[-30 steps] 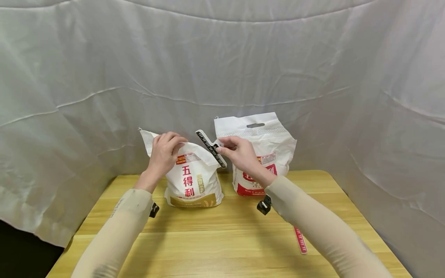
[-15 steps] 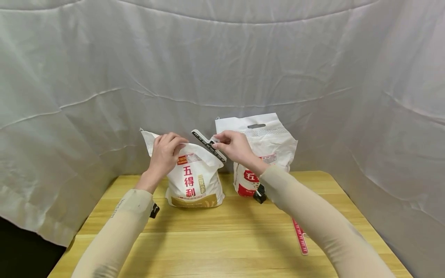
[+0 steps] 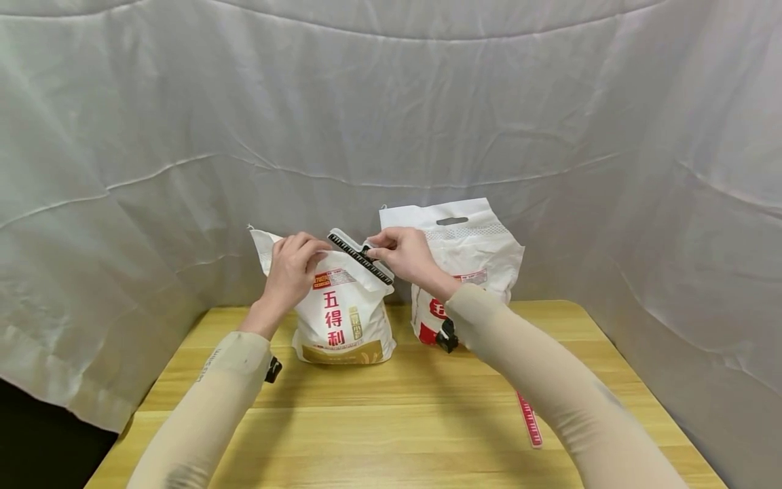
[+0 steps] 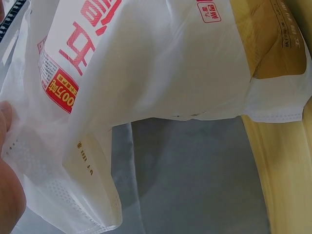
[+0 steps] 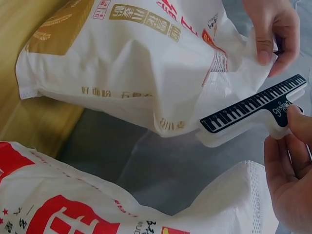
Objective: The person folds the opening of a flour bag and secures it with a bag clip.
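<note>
On the left stands a white flour bag (image 3: 365,309) with red lettering and a gold band. My left hand (image 3: 290,268) pinches its top edge between thumb and fingers, as the right wrist view shows. A long bag clip (image 5: 253,106), black with a white piano-key pattern and a white back, lies slantwise at the bag's upper right edge. The thumb and fingers of my right hand (image 3: 406,255) pinch the clip's handle. In the right wrist view the clip's lower end overlaps the bag's corner; I cannot tell whether the bag is between its jaws.
A second white flour bag (image 3: 470,248), with red print and a handle slot, stands to the right, partly behind my right arm. A red clip with white marks (image 3: 529,421) lies on the wooden table (image 3: 366,421) near my right sleeve. Grey cloth (image 3: 391,122) hangs behind.
My right hand has moved left with the bag clip, bringing it over the left flour bag's upper right edge. The left hand keeps its hold on the bag top.
</note>
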Demonstrator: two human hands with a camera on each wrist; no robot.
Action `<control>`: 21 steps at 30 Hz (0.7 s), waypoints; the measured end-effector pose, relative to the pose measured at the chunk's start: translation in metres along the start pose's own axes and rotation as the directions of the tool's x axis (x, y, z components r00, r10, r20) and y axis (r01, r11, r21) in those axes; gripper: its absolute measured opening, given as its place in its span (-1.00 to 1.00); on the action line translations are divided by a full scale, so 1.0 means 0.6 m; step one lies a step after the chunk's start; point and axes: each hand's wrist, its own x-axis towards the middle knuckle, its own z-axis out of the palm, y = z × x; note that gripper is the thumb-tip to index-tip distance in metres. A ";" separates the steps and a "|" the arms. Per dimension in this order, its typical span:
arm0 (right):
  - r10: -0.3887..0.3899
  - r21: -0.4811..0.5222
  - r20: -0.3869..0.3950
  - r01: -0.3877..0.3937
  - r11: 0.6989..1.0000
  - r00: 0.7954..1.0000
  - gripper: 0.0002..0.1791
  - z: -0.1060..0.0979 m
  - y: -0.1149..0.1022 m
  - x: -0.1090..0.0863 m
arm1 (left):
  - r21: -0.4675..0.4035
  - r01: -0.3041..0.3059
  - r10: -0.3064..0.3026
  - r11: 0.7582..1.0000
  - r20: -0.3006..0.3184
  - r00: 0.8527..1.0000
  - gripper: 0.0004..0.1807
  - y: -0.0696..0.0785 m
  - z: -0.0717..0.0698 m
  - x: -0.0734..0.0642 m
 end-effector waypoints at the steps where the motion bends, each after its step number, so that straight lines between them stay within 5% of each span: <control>1: -0.002 0.000 -0.004 0.002 1.000 1.000 -0.81 0.001 0.000 0.001 | -0.002 0.004 -0.004 1.000 -0.001 1.000 -0.86 0.000 0.000 0.000; 12: -0.011 0.012 -0.023 0.012 1.000 1.000 -0.87 0.012 0.003 0.005 | -0.020 0.028 -0.028 0.999 -0.015 0.999 -0.87 -0.001 0.002 0.001; 21: -0.019 0.018 -0.003 0.019 1.000 1.000 -0.87 0.020 0.009 0.006 | -0.082 -0.022 0.014 0.996 -0.093 0.996 -0.80 -0.011 0.007 0.003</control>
